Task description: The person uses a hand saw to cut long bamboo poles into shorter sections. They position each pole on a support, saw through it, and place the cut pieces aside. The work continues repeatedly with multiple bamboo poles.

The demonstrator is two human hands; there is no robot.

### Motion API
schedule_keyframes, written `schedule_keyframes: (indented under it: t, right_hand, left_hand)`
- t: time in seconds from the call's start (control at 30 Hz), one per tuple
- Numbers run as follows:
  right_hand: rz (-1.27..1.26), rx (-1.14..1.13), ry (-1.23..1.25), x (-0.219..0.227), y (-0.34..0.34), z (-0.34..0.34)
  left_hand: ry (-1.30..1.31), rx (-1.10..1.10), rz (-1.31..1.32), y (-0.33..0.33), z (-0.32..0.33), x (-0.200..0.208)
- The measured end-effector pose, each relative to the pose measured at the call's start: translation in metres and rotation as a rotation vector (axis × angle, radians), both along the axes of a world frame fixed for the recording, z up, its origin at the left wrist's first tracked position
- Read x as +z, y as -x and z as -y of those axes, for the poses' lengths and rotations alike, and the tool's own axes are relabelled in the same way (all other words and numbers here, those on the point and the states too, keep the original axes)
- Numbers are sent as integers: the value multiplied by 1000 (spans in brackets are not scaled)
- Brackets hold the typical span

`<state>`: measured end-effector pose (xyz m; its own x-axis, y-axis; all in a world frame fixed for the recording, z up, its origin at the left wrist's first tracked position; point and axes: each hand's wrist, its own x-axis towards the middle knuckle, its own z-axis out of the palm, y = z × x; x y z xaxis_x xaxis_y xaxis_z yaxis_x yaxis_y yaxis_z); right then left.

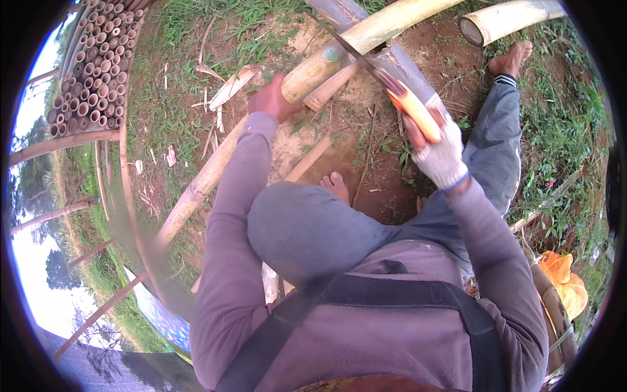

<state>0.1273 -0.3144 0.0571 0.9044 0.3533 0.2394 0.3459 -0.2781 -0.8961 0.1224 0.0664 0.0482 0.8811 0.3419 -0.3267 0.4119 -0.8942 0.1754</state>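
Observation:
A thick bamboo pole (312, 76) slants from the lower left to the upper right, over a grey support beam (408, 68). My bare left hand (269, 99) is wrapped round the pole, left of the beam. My right hand (441, 154), in a whitish knitted glove, is closed on the orange handle of a hand saw (417, 112). The saw's dark blade lies across the pole, right of my left hand; how deep it sits in the bamboo I cannot tell. A shorter bamboo piece (333, 85) is under the pole, beside the beam.
A cut bamboo length (509, 21) lies at the upper right, near my bare right foot (509, 59). Stacked bamboo tubes (98, 72) fill a rack at the far left. Bamboo shavings (232, 88) lie on the soil. An orange bag (563, 282) is at the lower right.

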Motion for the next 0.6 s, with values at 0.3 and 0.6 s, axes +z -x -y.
schedule_keyframes:
  t: [0.3,0.6]
  right_hand:
    - [608,170,340,45,43,57]
    - [729,-10,667,16,-53,-60]
  left_hand:
    - [20,6,23,10,-27,-11]
    - [7,-46,19,-13,-12,2]
